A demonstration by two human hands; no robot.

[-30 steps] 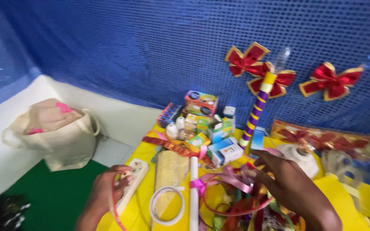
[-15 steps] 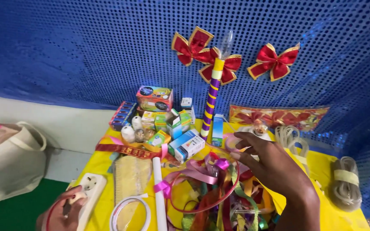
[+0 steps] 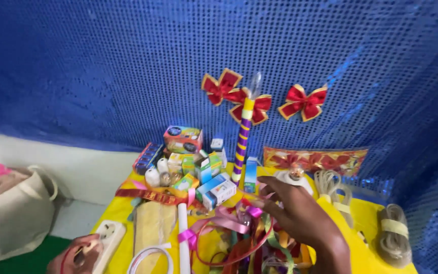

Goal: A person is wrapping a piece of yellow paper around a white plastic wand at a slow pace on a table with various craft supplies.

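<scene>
My right hand [image 3: 292,213] lies over a tangle of pink, red and green ribbons [image 3: 239,231] on the yellow table cover [image 3: 351,223], fingers apart and pointing left toward small cardboard boxes [image 3: 216,190]. My left hand [image 3: 77,256] is at the bottom left edge, against a white power strip [image 3: 107,238], with a red ribbon loop across it. Whether it grips the strip is unclear.
A purple-and-yellow striped stick with a clear bulb [image 3: 244,137] stands upright. Three red bows [image 3: 302,101] hang on the blue sequin backdrop. Rope coils [image 3: 394,233] lie right, a beige tote bag [image 3: 11,213] left, a white rolled tube [image 3: 183,238] and small bulbs [image 3: 153,175].
The view has swung left and up, so the table sits further right. My right hand has stayed over the ribbons. My left hand has sunk toward the bottom edge.
</scene>
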